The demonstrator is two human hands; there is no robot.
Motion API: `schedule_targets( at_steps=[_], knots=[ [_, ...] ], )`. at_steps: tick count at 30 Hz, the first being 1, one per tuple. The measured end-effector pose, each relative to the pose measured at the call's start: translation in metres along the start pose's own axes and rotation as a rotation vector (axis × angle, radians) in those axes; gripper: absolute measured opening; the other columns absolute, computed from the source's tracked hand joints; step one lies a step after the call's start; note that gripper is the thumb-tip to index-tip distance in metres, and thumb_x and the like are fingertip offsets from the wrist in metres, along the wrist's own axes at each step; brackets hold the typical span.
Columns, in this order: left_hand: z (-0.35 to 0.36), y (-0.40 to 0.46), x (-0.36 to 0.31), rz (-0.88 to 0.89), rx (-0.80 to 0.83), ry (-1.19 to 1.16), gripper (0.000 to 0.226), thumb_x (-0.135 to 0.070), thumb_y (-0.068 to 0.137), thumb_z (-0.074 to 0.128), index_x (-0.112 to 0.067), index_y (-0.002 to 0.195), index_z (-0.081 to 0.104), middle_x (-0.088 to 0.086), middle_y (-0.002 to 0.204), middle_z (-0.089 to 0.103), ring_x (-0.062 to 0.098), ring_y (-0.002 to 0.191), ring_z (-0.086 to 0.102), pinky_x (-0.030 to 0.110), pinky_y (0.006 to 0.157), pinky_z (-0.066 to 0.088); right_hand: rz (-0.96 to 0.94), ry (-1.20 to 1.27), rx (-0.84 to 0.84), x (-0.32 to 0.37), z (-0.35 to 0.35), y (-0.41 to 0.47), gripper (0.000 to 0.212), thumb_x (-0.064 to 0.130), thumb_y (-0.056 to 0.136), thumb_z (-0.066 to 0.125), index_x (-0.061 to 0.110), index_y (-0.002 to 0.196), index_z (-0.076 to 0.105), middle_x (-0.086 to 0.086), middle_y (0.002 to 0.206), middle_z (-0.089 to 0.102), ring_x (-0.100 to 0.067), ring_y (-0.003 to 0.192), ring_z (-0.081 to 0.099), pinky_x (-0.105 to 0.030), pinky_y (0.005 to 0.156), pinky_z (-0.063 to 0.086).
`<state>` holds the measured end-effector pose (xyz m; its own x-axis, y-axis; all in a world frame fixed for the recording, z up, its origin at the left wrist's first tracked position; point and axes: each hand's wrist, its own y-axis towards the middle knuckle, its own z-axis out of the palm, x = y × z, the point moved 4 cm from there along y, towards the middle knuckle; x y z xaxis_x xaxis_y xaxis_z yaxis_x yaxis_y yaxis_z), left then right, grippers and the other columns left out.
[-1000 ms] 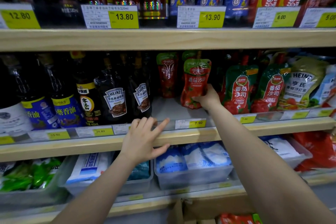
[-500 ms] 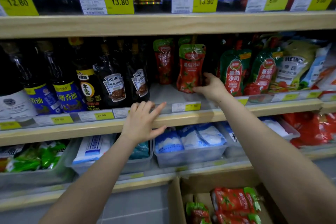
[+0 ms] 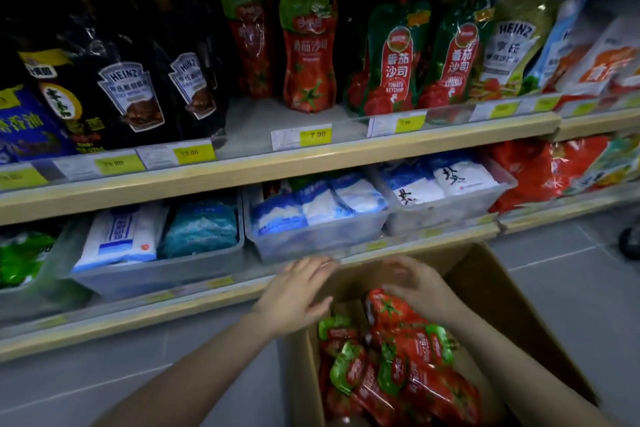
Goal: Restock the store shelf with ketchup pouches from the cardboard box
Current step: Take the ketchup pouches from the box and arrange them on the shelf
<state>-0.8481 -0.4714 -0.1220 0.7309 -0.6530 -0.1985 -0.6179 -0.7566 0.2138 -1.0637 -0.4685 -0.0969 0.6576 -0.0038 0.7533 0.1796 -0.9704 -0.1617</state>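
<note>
Both hands hang over the open cardboard box on the floor below the shelf: the left hand is spread flat and empty above the box's far-left edge, and the right hand, fingers loosely curved and blurred, rests on the topmost of the ketchup pouches heaped inside, though whether it grips one I cannot tell. Up on the shelf, two matching red pouches stand upright behind the front edge, beside dark Heinz sauce packs.
</note>
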Motion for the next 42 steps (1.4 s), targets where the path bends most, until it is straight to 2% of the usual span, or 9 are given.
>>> schedule_targets(
  at_steps=[5, 10, 14, 18, 21, 24, 27, 32, 42],
  knots=[
    [0.049, -0.017, 0.009, 0.049, 0.102, 0.026, 0.057, -0.047, 0.083, 0.055, -0.016, 0.131, 0.052, 0.009, 0.132, 0.055, 0.026, 0.13, 0.043, 0.049, 0.11, 0.029, 0.095, -0.02, 0.167, -0.063, 0.05, -0.01, 0.048, 0.015, 0.074, 0.075, 0.011, 0.119, 0.057, 0.0, 0.118, 0.06, -0.013, 0.111, 0.054, -0.02, 0.094, 0.04],
    [0.065, -0.018, 0.016, 0.053, 0.051, -0.115, 0.047, -0.041, 0.084, 0.046, -0.015, 0.121, 0.06, 0.011, 0.123, 0.058, 0.032, 0.132, 0.038, 0.052, 0.111, 0.023, 0.125, -0.078, 0.372, -0.096, 0.104, -0.004, 0.045, 0.026, 0.077, 0.072, 0.023, 0.119, 0.056, 0.007, 0.118, 0.059, -0.007, 0.107, 0.054, -0.007, 0.079, 0.04],
    [0.07, -0.017, 0.018, 0.043, 0.009, -0.163, 0.046, -0.039, 0.083, 0.043, -0.012, 0.115, 0.063, 0.011, 0.117, 0.059, 0.034, 0.13, 0.038, 0.052, 0.111, 0.022, 0.118, -0.168, 0.442, -0.107, 0.131, 0.007, 0.049, 0.033, 0.08, 0.068, 0.021, 0.126, 0.054, -0.002, 0.127, 0.057, -0.014, 0.115, 0.052, -0.026, 0.099, 0.043],
    [0.069, -0.017, 0.019, 0.035, 0.005, -0.18, 0.046, -0.038, 0.082, 0.042, -0.01, 0.112, 0.064, 0.012, 0.115, 0.06, 0.033, 0.131, 0.037, 0.053, 0.11, 0.023, 0.124, -0.231, 0.441, -0.112, 0.142, 0.016, 0.022, 0.033, 0.081, 0.066, 0.019, 0.099, 0.067, -0.004, 0.107, 0.065, -0.019, 0.107, 0.054, -0.039, 0.1, 0.04],
    [0.07, -0.017, 0.019, 0.02, 0.016, -0.195, 0.046, -0.039, 0.083, 0.042, -0.011, 0.113, 0.062, 0.011, 0.116, 0.058, 0.032, 0.133, 0.034, 0.054, 0.111, 0.022, 0.123, -0.033, 0.437, -0.106, 0.137, 0.015, 0.011, 0.02, 0.08, 0.069, 0.01, 0.076, 0.066, 0.0, 0.076, 0.061, -0.013, 0.076, 0.056, -0.032, 0.079, 0.047],
    [0.07, -0.016, 0.019, 0.017, 0.042, -0.178, 0.048, -0.042, 0.082, 0.045, -0.011, 0.116, 0.06, 0.01, 0.12, 0.057, 0.032, 0.135, 0.032, 0.053, 0.112, 0.022, 0.154, 0.123, 0.334, -0.098, 0.113, 0.014, 0.016, 0.012, 0.078, 0.071, -0.002, 0.071, 0.065, -0.007, 0.068, 0.058, -0.014, 0.065, 0.052, -0.026, 0.064, 0.042],
    [0.068, -0.018, 0.019, 0.019, 0.089, -0.132, 0.05, -0.044, 0.084, 0.05, -0.013, 0.123, 0.056, 0.009, 0.127, 0.053, 0.029, 0.139, 0.025, 0.052, 0.114, 0.018, 0.167, 0.181, 0.242, -0.088, 0.086, 0.015, 0.018, 0.01, 0.074, 0.074, 0.011, 0.06, 0.063, 0.0, 0.059, 0.057, -0.004, 0.053, 0.05, -0.02, 0.058, 0.041],
    [0.061, -0.021, 0.017, 0.016, 0.173, -0.047, 0.063, -0.055, 0.087, 0.041, -0.016, 0.137, 0.042, 0.007, 0.143, 0.04, 0.02, 0.144, 0.01, 0.037, 0.117, -0.008, 0.152, 0.219, 0.198, -0.066, 0.058, 0.004, 0.01, 0.014, 0.073, 0.075, 0.013, 0.065, 0.069, 0.007, 0.059, 0.063, -0.001, 0.056, 0.055, -0.014, 0.056, 0.043],
    [0.021, -0.02, 0.007, -0.281, 0.222, -0.367, 0.081, -0.067, 0.072, 0.057, -0.027, 0.138, 0.036, -0.004, 0.141, 0.041, 0.011, 0.131, 0.035, 0.033, 0.109, 0.033, -0.004, 0.335, 0.066, 0.01, 0.02, 0.002, 0.009, 0.013, 0.07, 0.077, 0.017, 0.065, 0.071, -0.011, 0.062, 0.068, -0.014, 0.056, 0.056, -0.026, 0.056, 0.045]
  ],
)
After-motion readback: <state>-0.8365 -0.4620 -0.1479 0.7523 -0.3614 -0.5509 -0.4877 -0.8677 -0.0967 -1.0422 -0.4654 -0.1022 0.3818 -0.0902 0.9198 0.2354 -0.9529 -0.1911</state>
